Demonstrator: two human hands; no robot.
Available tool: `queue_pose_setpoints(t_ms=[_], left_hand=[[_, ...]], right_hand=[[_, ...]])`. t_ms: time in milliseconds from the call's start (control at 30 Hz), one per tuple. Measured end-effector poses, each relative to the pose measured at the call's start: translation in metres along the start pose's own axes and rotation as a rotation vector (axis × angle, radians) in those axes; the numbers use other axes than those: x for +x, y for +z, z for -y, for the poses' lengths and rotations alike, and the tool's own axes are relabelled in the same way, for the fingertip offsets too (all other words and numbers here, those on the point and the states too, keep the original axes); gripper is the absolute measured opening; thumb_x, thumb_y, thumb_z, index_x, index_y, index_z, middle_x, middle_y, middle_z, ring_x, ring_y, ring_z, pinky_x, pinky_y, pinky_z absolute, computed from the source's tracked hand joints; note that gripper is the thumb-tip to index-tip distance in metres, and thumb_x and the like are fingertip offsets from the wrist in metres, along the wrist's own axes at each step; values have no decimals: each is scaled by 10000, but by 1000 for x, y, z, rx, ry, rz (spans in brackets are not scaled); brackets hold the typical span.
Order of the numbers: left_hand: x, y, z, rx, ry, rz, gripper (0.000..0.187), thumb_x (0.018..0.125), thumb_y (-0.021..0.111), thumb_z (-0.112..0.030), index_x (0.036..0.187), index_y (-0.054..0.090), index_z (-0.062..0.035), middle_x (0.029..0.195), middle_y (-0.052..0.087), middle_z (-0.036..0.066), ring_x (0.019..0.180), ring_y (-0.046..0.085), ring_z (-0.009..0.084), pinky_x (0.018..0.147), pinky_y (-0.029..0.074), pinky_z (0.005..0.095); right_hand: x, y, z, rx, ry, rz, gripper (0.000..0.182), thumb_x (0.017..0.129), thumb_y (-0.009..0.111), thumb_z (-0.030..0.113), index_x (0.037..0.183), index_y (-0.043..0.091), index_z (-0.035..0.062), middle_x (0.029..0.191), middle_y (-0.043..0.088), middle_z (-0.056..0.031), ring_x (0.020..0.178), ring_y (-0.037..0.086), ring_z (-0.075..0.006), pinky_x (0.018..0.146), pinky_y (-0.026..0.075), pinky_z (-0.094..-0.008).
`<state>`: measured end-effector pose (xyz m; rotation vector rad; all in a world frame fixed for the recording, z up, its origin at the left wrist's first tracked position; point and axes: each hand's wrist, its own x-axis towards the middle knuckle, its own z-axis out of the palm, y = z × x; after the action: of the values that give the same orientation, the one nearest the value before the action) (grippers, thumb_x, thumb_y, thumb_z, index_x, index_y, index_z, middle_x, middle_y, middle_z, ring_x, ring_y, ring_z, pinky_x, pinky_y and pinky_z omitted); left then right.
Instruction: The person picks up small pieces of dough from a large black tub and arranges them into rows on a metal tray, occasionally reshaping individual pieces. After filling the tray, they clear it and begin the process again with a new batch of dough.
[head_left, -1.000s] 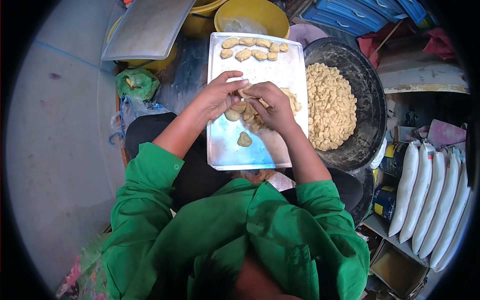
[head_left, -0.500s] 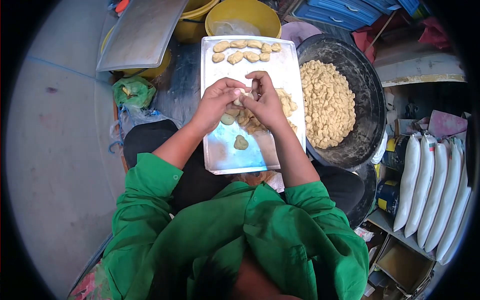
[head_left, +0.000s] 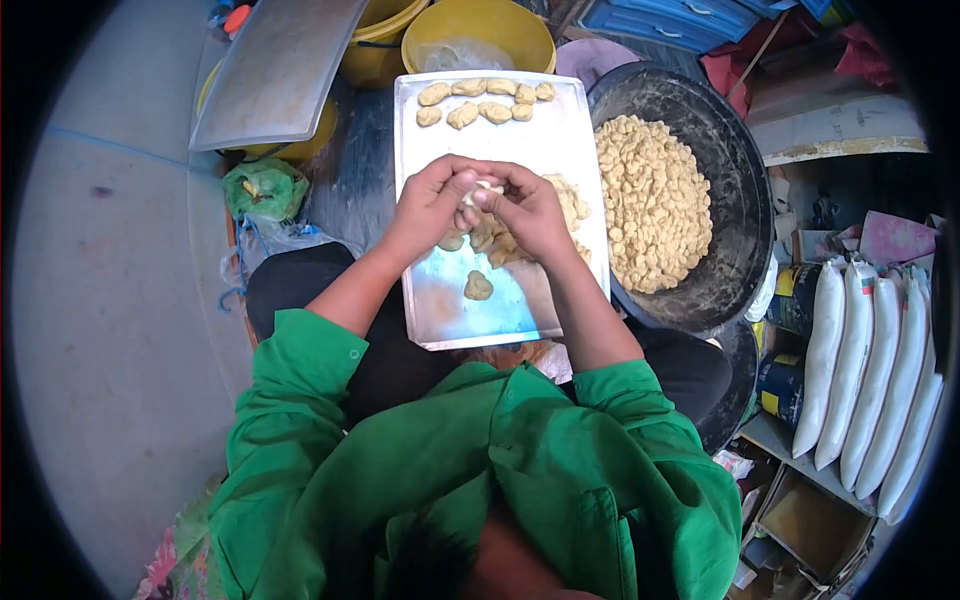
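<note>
Over the metal tray [head_left: 425, 300], my left hand [head_left: 436, 207] and my right hand [head_left: 528, 208] meet, fingers curled around a small pale dough piece [head_left: 483, 193]. Thumbs press on it from both sides, and the fingers partly cover it. Beneath my hands lies a heap of dough pieces [head_left: 505, 248], partly hidden by them. A flat dough piece [head_left: 478, 286] rests by itself on the near part of the tray. Along the far end, several shaped dough lumps [head_left: 464, 115] sit in two rows.
Right of the tray stands a black tub [head_left: 735, 190] holding many small dough pieces [head_left: 652, 205]. Yellow buckets [head_left: 520, 35] and a tilted board [head_left: 280, 75] are beyond the tray. A green plastic bag [head_left: 265, 188] lies left; long white packets [head_left: 860, 370] line the right shelf.
My right fingers, raised and apart before, have come down over the dough piece beside the left fingers. The dough on the tray looks the same.
</note>
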<state>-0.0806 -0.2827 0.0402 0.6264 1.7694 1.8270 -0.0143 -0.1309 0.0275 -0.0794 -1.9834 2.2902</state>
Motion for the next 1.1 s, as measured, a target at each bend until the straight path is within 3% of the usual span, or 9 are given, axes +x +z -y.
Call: queue_pose_setpoints(t_ms=[100,167,200,300,433,700,867,967,1100], left_hand=[[6,-6,6,-348,-64,86,228,928,572,-160,1122,599,-43,1150,614,105,772,618,117,643,503,253],[14,-8,16,266,227,-31,275,924,579,-207,1148,591,-47,1229,572,121,886,617,175,723,515,315],[17,-13,13,503,198,-46,318,882,622,-178,1165,591,-36,1156,611,97,1013,583,221,798,501,318],[50,-32,47,1029,310,-134,363,849,644,-200,1179,593,-59,1175,592,114,1044,568,304,858,473,368],[97,-23,55,1278,336,-251,320,846,623,-224,1119,619,-59,1139,605,132,1109,528,329,984,334,427],[130,-41,74,1239,346,-100,259,817,585,-119,1067,653,-112,1126,623,54,1133,518,308,952,318,425],[129,-13,61,1266,387,-129,288,808,629,-213,1074,641,-103,1163,591,67,1149,488,284,980,298,415],[142,8,62,1235,415,-84,309,820,639,-263,1083,633,-100,1148,588,64,1149,468,271,972,298,416],[163,18,62,1267,366,-156,287,832,623,-253,1077,637,-105,1131,593,46,1114,486,252,937,313,419]], right_hand=[[18,-25,1,-201,92,-239,197,904,613,127,1072,662,36,795,630,-22,659,535,-60,593,470,-223],[45,-62,-12,-420,-150,-404,173,918,599,152,983,667,7,808,663,-36,711,562,-81,664,470,-240],[61,-84,-20,-439,-169,-468,179,920,598,160,953,662,-4,829,676,-50,740,569,-88,700,470,-246],[97,-126,-30,-651,-158,-437,127,879,610,107,941,660,7,847,680,-127,756,638,-196,723,489,-298],[111,-141,-54,-936,-262,-282,118,827,590,60,911,671,44,926,658,-161,901,613,-346,816,475,-389],[110,-155,-58,-1093,-379,-103,216,758,565,26,909,685,124,1039,639,-75,1012,547,-274,894,388,-387],[131,-152,-57,-1040,-301,-175,315,691,651,241,997,682,173,1205,548,-49,1144,426,-301,962,282,-446],[148,-139,-63,-1191,-369,-187,361,715,639,268,1065,676,188,1156,567,-45,1123,441,-288,945,278,-474],[164,-155,-50,-1263,-13,-47,390,720,651,307,1095,679,202,1146,580,-41,1118,470,-276,935,269,-477]])
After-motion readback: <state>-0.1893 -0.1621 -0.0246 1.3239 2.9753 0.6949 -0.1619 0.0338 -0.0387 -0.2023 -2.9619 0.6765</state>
